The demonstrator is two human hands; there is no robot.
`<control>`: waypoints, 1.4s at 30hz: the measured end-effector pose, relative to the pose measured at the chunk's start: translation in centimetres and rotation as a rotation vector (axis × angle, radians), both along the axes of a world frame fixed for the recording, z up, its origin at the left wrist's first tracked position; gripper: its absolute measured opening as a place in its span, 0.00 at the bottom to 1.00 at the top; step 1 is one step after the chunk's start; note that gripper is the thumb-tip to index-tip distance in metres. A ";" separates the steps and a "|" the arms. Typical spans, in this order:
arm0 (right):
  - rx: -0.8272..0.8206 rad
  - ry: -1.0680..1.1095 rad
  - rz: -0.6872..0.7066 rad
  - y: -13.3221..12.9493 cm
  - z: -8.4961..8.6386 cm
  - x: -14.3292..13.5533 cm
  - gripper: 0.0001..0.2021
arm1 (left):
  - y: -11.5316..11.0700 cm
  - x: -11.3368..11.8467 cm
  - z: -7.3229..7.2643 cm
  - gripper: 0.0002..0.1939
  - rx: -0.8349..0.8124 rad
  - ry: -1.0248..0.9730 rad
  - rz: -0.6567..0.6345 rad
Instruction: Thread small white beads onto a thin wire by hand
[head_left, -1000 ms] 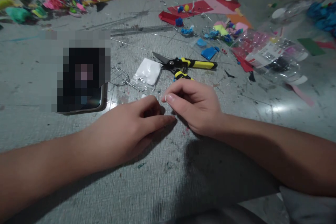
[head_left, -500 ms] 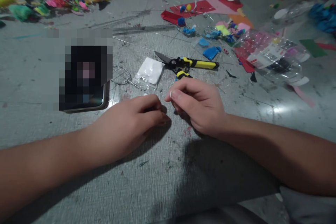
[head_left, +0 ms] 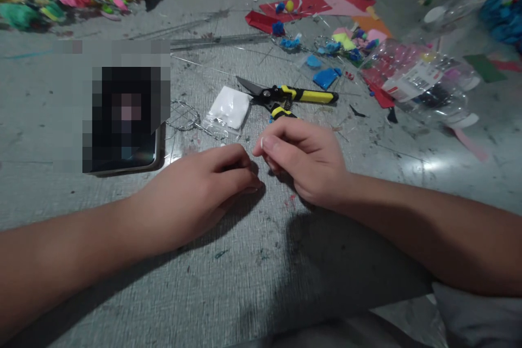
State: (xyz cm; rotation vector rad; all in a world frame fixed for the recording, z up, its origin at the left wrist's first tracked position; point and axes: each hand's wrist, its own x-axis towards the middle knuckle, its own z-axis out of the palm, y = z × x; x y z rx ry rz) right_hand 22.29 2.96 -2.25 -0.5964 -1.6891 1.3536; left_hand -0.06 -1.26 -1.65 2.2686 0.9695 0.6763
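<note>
Facing left hand (head_left: 204, 190) near pruners (head_left: 294, 94): right hand (head_left: 314, 160), any hold unclear.

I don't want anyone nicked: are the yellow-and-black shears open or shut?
Open: the yellow-and-black shears have parted blades and spread handles, though the right hand hides the lower handle's end.

The right hand (head_left: 308, 157) hides the end of one handle of the pruning shears (head_left: 299, 95), pixelation masks most of the smartphone (head_left: 138, 144), and whether the left hand (head_left: 207, 179) holds anything cannot be seen.
</note>
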 end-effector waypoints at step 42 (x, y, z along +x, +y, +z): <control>0.615 -0.108 -0.071 -0.8 0.9 0.7 0.02 | -0.6 0.8 1.1 0.06 -1.105 -0.856 0.223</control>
